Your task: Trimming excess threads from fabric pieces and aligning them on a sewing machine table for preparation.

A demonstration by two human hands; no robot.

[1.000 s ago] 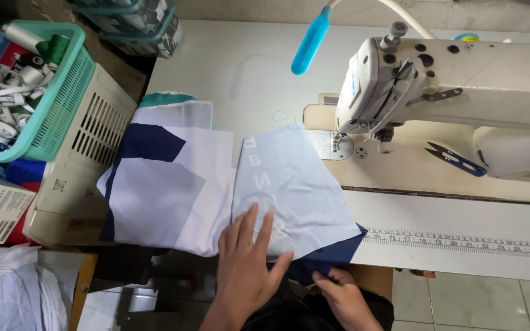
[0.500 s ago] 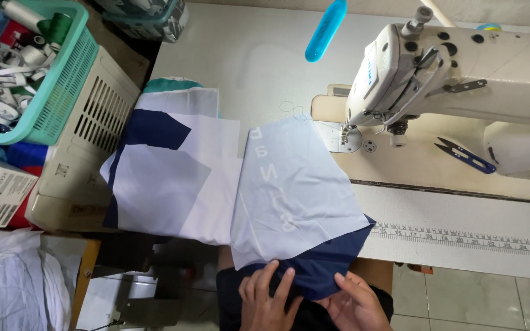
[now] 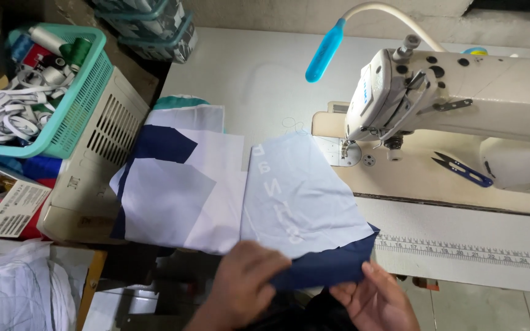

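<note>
A light blue fabric piece [image 3: 299,196] with faint white lettering lies on the sewing table, over a navy fabric piece [image 3: 332,265] that sticks out at its near edge. My left hand [image 3: 246,282] pinches the near left corner of these pieces at the table's front edge. My right hand [image 3: 375,297] grips the navy edge from below on the right. A stack of white and navy cut pieces [image 3: 176,187] lies to the left.
A cream sewing machine [image 3: 455,92] with a blue gooseneck lamp [image 3: 325,50] stands at the right, thread snips [image 3: 461,168] on its bed. A teal basket [image 3: 56,92] of thread and tape sits on a beige box [image 3: 93,178] at left. White cloth [image 3: 13,288] is heaped below.
Both hands slid back off the light blue piece to the table's near edge and took hold of the navy piece's edge. The camera has moved closer.
</note>
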